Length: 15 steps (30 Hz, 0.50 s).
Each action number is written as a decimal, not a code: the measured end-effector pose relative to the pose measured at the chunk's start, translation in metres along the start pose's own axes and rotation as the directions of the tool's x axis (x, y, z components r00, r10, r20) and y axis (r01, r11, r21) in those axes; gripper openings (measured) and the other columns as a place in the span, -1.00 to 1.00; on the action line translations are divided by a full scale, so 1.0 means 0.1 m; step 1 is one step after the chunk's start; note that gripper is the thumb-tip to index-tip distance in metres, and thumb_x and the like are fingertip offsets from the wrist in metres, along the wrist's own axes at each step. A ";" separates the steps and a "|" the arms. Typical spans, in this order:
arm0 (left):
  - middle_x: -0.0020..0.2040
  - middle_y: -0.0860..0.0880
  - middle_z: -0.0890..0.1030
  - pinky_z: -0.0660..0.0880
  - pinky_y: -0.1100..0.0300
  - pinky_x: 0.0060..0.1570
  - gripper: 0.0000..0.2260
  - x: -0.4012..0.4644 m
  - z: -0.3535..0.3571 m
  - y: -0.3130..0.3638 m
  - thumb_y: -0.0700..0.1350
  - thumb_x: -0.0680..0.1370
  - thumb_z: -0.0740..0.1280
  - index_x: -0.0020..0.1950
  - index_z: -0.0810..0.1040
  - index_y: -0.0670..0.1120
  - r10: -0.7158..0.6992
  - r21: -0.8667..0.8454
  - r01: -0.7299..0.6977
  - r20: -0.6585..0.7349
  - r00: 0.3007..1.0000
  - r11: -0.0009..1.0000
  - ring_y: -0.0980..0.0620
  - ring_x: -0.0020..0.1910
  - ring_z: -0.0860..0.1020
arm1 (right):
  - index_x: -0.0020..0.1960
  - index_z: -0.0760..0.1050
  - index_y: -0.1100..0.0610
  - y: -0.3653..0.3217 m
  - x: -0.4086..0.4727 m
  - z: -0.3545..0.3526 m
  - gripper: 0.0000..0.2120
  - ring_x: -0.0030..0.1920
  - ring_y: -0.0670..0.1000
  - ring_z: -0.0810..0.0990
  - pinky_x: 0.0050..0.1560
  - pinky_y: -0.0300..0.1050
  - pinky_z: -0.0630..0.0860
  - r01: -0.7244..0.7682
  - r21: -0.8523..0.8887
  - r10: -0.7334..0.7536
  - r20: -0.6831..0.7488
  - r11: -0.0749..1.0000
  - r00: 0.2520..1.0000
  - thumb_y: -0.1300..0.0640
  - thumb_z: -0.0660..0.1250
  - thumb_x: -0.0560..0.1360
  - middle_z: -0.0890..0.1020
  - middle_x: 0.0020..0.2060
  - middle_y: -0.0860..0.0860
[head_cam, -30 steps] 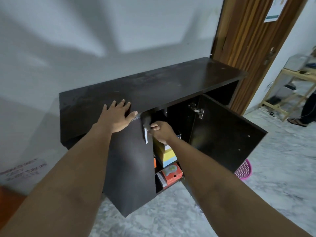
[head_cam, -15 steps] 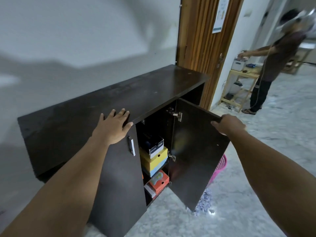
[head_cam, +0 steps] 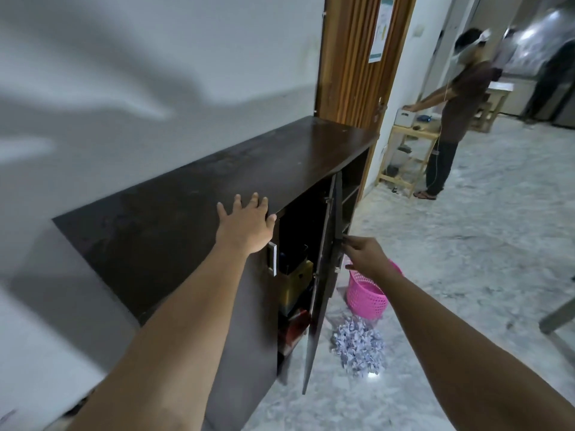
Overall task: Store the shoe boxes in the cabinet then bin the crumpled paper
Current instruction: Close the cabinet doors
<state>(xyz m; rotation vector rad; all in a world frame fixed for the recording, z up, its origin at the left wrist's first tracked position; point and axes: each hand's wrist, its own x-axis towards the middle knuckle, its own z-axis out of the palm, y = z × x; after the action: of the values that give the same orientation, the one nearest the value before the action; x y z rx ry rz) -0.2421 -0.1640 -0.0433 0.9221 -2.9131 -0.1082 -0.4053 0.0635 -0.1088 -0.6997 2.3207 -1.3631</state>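
The dark cabinet (head_cam: 217, 194) holds stacked shoe boxes (head_cam: 295, 275) in its open middle bay, a yellow one above a reddish one, though the gloom and the half-open right door (head_cam: 323, 275) hide most of them. The left hand (head_cam: 249, 222) lies flat and spread on the cabinet top, while the right hand (head_cam: 364, 253) touches the door's outer edge with straightened fingers, thumb apart. On the floor just beside the door sit a pink basket (head_cam: 367, 297), its inside hidden by the right forearm, and a heap of crumpled paper (head_cam: 357, 343).
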 end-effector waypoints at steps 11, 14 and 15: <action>0.68 0.06 0.01 -0.10 -0.45 0.50 -0.45 0.02 0.00 -0.01 0.18 0.69 -0.07 0.67 0.03 0.04 0.013 -0.033 -0.013 0.008 1.000 0.999 -0.24 0.65 -0.06 | 0.34 0.62 0.10 -0.28 0.15 0.49 -0.70 -0.16 0.08 0.62 -0.13 -0.07 0.55 0.048 -0.253 -0.076 -0.101 0.966 0.992 0.20 0.28 0.65 0.72 0.04 0.16; 0.68 0.05 0.02 -0.10 -0.45 0.50 -0.44 0.01 0.00 -0.01 0.18 0.68 -0.07 0.67 0.05 0.04 0.015 -0.045 -0.015 -0.005 1.000 0.999 -0.24 0.65 -0.05 | 0.31 0.64 0.08 -0.39 0.19 0.62 -0.71 -0.09 0.10 0.65 -0.06 -0.07 0.57 0.028 -0.325 -0.065 -0.101 0.945 0.993 0.16 0.27 0.65 0.72 0.05 0.14; 0.68 0.05 0.02 -0.10 -0.45 0.50 -0.44 0.01 -0.01 -0.01 0.18 0.68 -0.06 0.66 0.05 0.04 0.013 -0.050 -0.013 -0.005 1.000 0.999 -0.24 0.65 -0.05 | 0.28 0.65 0.07 -0.43 0.21 0.67 -0.72 -0.06 0.13 0.67 -0.04 -0.01 0.61 0.014 -0.345 -0.050 -0.098 0.938 0.994 0.14 0.27 0.65 0.73 0.03 0.14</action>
<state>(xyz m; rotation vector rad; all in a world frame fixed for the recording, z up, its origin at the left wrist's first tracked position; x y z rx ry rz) -0.2427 -0.1656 -0.0424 0.8944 -2.8970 -0.1770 -0.3761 -0.0135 -0.1035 -0.7846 2.6791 -1.0356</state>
